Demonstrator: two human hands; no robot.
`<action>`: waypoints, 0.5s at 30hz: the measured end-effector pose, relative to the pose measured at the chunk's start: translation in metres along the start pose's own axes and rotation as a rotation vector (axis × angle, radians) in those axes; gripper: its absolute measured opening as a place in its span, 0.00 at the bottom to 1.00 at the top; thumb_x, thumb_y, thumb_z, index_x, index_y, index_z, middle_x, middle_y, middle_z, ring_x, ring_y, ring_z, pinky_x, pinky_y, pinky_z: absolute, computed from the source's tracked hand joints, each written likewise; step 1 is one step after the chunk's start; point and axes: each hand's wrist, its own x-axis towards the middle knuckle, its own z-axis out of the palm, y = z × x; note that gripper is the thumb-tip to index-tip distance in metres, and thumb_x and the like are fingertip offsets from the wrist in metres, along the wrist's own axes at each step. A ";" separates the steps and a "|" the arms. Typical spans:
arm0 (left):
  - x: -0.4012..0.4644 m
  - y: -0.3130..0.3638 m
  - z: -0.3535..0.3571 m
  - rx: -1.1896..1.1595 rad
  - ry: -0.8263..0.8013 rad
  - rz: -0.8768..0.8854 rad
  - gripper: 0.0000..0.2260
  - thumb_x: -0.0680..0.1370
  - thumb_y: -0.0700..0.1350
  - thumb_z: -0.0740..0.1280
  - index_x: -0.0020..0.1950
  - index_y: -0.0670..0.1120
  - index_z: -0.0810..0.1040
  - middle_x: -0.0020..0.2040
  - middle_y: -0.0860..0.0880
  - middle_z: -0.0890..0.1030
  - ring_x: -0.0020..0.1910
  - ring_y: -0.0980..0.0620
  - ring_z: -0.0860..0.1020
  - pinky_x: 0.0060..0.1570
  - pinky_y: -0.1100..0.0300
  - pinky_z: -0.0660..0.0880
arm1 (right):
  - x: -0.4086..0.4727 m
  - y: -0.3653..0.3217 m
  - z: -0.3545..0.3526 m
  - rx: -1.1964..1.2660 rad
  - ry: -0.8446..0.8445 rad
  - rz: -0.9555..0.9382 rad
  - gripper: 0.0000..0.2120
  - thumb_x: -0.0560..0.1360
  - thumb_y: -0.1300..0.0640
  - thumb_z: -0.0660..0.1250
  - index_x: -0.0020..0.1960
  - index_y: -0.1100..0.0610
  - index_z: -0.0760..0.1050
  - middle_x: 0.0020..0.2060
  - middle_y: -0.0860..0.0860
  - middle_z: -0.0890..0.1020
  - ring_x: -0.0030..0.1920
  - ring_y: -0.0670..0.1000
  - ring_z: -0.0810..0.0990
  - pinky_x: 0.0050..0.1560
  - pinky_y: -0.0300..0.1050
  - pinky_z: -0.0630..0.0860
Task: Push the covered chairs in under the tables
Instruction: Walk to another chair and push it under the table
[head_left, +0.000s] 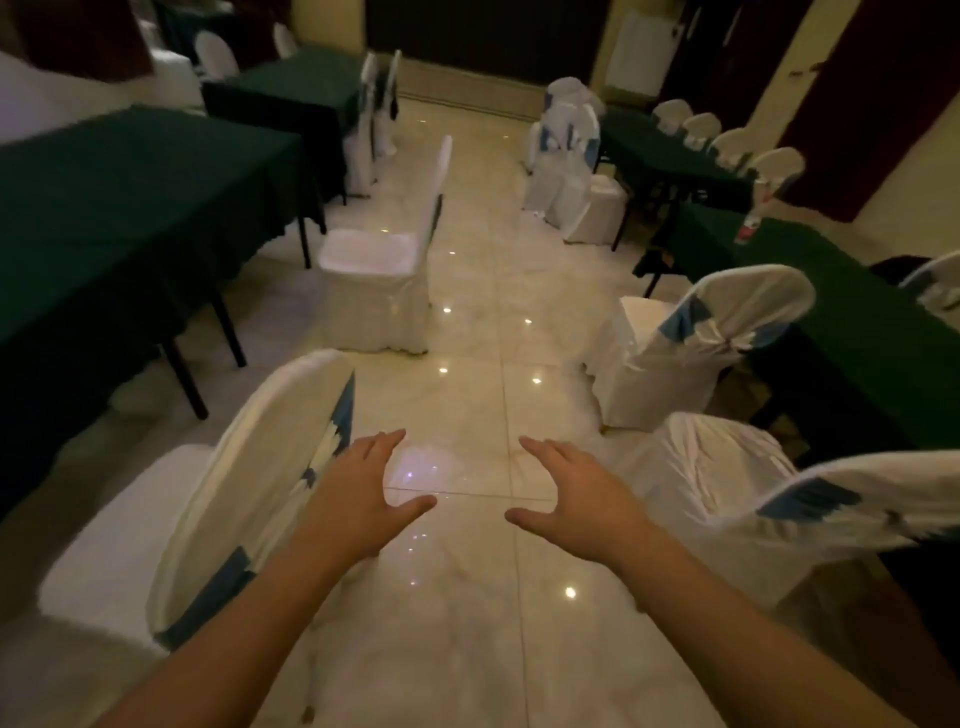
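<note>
Chair (white-covered) sits just beside open left hand.

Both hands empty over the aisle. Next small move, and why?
Probably swing the left hand onto the backrest of the nearest chair and grip it: both hands, right hand too, are open, and that chair's seat stands clear of the green table.
</note>
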 end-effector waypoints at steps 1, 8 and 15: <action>0.008 0.002 -0.006 0.011 0.033 -0.041 0.43 0.68 0.71 0.70 0.78 0.57 0.60 0.76 0.52 0.67 0.72 0.50 0.67 0.69 0.51 0.66 | 0.023 0.005 -0.005 -0.002 -0.014 -0.047 0.43 0.71 0.30 0.68 0.79 0.39 0.52 0.77 0.47 0.61 0.74 0.50 0.62 0.69 0.52 0.68; 0.042 -0.002 -0.051 0.023 0.252 -0.317 0.41 0.69 0.66 0.73 0.77 0.53 0.62 0.74 0.48 0.68 0.71 0.47 0.68 0.69 0.49 0.65 | 0.170 -0.002 -0.015 -0.019 -0.098 -0.375 0.44 0.70 0.30 0.69 0.79 0.38 0.52 0.77 0.47 0.62 0.73 0.52 0.64 0.67 0.55 0.70; 0.025 0.003 -0.068 0.220 0.606 -0.783 0.44 0.65 0.72 0.70 0.76 0.56 0.63 0.73 0.49 0.71 0.68 0.46 0.71 0.63 0.45 0.73 | 0.293 -0.042 -0.012 -0.003 -0.182 -0.865 0.43 0.67 0.28 0.70 0.75 0.37 0.57 0.73 0.44 0.69 0.68 0.52 0.71 0.60 0.54 0.75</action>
